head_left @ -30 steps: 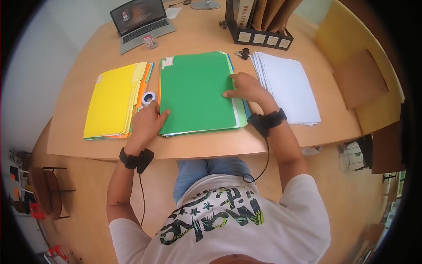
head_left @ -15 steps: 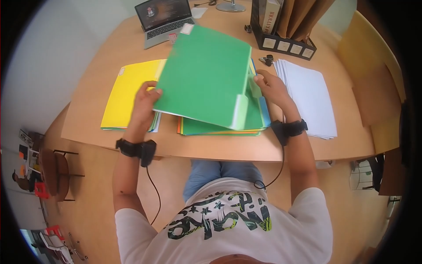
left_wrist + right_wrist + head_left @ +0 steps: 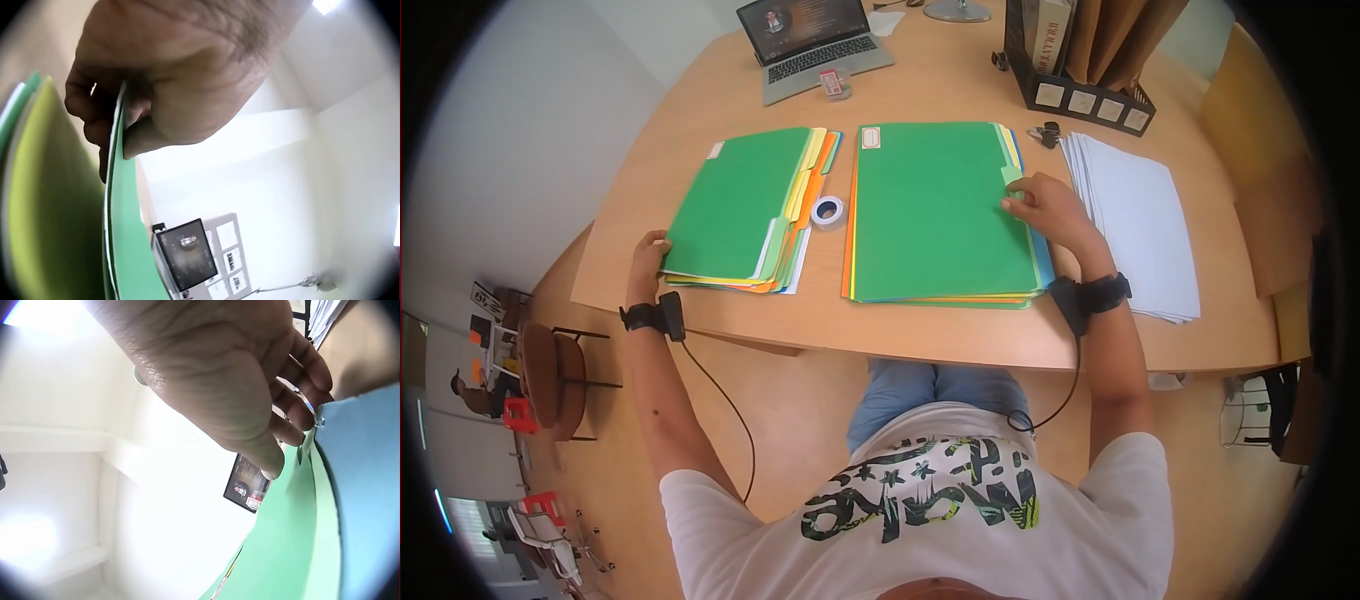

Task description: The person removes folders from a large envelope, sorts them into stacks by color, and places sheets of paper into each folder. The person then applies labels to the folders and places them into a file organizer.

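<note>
My left hand pinches the left edge of a green folder, which lies over the left stack of coloured folders. In the left wrist view, thumb and fingers stand on either side of that folder, beside a yellow folder. My right hand is at the right edge of the middle stack, topped by another green folder. Its thumb and index finger touch near the light green tab. Seen from the right wrist, relaxed fingers bend over the stack's edge, next to a blue folder.
A tape roll sits between the stacks. White paper sheets lie at the right, with black binder clips above them. Farther back are a laptop, a small red-and-white box and a black file organizer.
My left hand has lifted the top green folder from the middle stack and carried it left onto the yellow-topped stack. The right hand stays by the middle stack's right edge.
</note>
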`<state>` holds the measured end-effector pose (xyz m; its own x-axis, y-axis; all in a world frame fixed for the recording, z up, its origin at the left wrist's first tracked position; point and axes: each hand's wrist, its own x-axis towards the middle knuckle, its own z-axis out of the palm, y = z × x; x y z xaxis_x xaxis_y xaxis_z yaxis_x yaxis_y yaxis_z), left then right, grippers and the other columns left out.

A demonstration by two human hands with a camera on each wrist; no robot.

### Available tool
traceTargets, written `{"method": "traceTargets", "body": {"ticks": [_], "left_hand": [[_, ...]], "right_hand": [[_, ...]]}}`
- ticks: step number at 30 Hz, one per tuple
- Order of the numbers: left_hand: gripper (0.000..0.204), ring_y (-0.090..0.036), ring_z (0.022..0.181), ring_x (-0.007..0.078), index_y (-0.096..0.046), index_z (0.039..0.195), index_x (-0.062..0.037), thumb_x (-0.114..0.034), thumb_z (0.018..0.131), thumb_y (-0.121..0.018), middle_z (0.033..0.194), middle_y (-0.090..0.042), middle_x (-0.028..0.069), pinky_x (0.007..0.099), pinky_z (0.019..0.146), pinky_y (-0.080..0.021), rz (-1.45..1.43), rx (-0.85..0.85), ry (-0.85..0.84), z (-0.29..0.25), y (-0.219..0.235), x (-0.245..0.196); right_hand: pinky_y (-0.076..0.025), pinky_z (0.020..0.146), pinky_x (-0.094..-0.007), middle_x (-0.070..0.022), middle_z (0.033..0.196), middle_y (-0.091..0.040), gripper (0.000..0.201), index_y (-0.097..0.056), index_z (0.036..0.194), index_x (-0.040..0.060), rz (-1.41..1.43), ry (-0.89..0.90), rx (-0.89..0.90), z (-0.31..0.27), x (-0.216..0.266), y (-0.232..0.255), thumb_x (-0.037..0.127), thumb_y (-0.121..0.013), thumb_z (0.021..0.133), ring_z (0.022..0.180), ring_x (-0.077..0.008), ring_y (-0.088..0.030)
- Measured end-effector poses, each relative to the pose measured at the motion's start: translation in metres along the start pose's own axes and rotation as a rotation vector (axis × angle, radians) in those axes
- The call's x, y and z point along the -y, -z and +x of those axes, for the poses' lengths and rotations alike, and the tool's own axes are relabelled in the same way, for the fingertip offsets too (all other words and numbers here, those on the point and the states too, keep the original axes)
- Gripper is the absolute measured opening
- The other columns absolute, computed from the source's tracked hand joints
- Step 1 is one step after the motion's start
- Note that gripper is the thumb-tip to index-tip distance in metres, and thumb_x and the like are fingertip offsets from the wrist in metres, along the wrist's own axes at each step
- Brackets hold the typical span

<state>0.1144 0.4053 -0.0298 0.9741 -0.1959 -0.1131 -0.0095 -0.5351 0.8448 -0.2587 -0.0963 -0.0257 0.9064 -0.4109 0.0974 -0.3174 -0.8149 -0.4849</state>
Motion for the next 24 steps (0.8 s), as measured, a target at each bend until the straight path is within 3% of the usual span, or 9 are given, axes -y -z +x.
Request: {"method": "traceTargets", "body": {"ticks": [2, 7, 10, 16, 24], "left_hand": [[0.02, -0.056, 0.068, 0.015, -0.061, 0.103, -0.0047, -0.01, 0.084, -0.054, 0.079, -0.06, 0.0048, 0.0284, 0.058, -0.044, 0.022, 0.0, -0.019, -0.002, -0.006, 0.003], [0.017, -0.057, 0.067, 0.0159, -0.061, 0.096, -0.0033, -0.011, 0.083, -0.054, 0.08, -0.061, 0.0065, 0.029, 0.06, -0.046, 0.153, -0.054, -0.095, 0.01, -0.012, 0.017], [0.019, -0.06, 0.069, 0.0214, -0.06, 0.094, -0.0019, -0.014, 0.081, -0.054, 0.08, -0.063, 0.0108, 0.0328, 0.065, -0.049, 0.255, -0.18, -0.075, 0.006, -0.024, 0.017], [0.026, -0.062, 0.088, 0.0354, -0.059, 0.099, -0.0002, -0.016, 0.08, -0.051, 0.095, -0.063, 0.022, 0.0425, 0.081, -0.049, 0.753, -0.38, -0.275, 0.024, -0.03, 0.037], [0.035, -0.061, 0.099, 0.0359, -0.064, 0.112, -0.0041, -0.013, 0.08, -0.05, 0.105, -0.062, 0.0221, 0.0423, 0.087, -0.048, 0.535, -0.272, -0.285, 0.033, -0.036, 0.046]], "right_hand": [[-0.047, 0.064, -0.0384, -0.0151, 0.074, -0.064, 0.037, -0.068, 0.099, 0.0005, -0.035, 0.02, -0.02, -0.001, 0.0, 0.0, 0.034, -0.065, 0.084, 0.071, -0.0296, -0.063], [-0.043, 0.063, -0.0365, -0.0129, 0.071, -0.057, 0.033, -0.067, 0.1, 0.0007, 0.022, 0.004, -0.019, -0.001, -0.001, -0.002, 0.028, -0.068, 0.081, 0.068, -0.0263, -0.055], [-0.046, 0.064, -0.0374, -0.014, 0.073, -0.062, 0.035, -0.068, 0.1, 0.0013, -0.007, 0.017, -0.024, -0.001, -0.001, -0.001, 0.031, -0.067, 0.082, 0.071, -0.028, -0.06], [-0.048, 0.066, -0.0376, -0.0152, 0.076, -0.065, 0.036, -0.068, 0.101, 0.0014, -0.029, 0.02, -0.023, -0.001, -0.001, -0.001, 0.032, -0.066, 0.082, 0.073, -0.0293, -0.063], [-0.048, 0.067, -0.0376, -0.0157, 0.077, -0.065, 0.036, -0.068, 0.101, 0.0014, -0.026, 0.013, -0.02, -0.001, 0.0, 0.0, 0.032, -0.066, 0.082, 0.074, -0.0296, -0.063]]}}
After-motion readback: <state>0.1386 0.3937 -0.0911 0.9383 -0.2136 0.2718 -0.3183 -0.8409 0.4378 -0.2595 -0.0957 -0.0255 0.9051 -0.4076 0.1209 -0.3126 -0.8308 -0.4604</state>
